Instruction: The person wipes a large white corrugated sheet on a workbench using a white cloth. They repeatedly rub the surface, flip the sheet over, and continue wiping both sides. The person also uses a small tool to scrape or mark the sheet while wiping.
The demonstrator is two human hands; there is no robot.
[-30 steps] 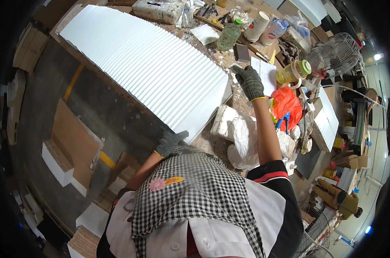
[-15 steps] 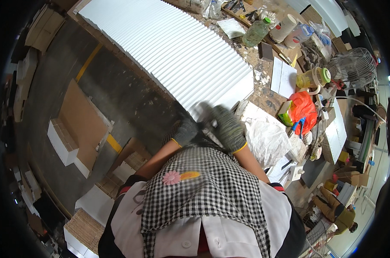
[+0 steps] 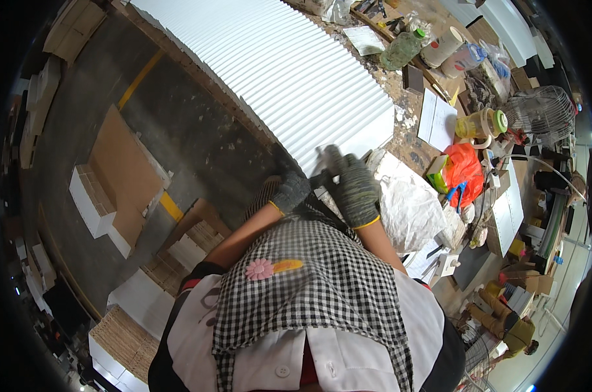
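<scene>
Both my hands wear dark grey knit gloves with yellow cuffs and are close together at the near end of the table. My left hand [image 3: 290, 191] is at the table's corner, low against the apron; its fingers are mostly hidden. My right hand [image 3: 356, 193] is bent beside it, thumb toward the left hand. Its fingertips are smeared by motion, and a small pale spot shows between thumb and fingers, too small to name. Just beyond the hands lies a long row of white ridged strips [image 3: 276, 72], packed side by side.
A crumpled white sheet [image 3: 407, 209] lies right of my hands. Farther right are a red plastic bag [image 3: 464, 163], a yellow-green jar [image 3: 479, 124], a green bottle [image 3: 402, 51] and a wire fan [image 3: 541, 114]. Cardboard pieces [image 3: 123, 170] stand on the floor at left. Another person [image 3: 514, 330] is at far right.
My right hand's fingers have lifted slightly and turned more upright, with less blur. The left hand has shifted a little to the right. The view has tilted slightly, so the table appears lower.
</scene>
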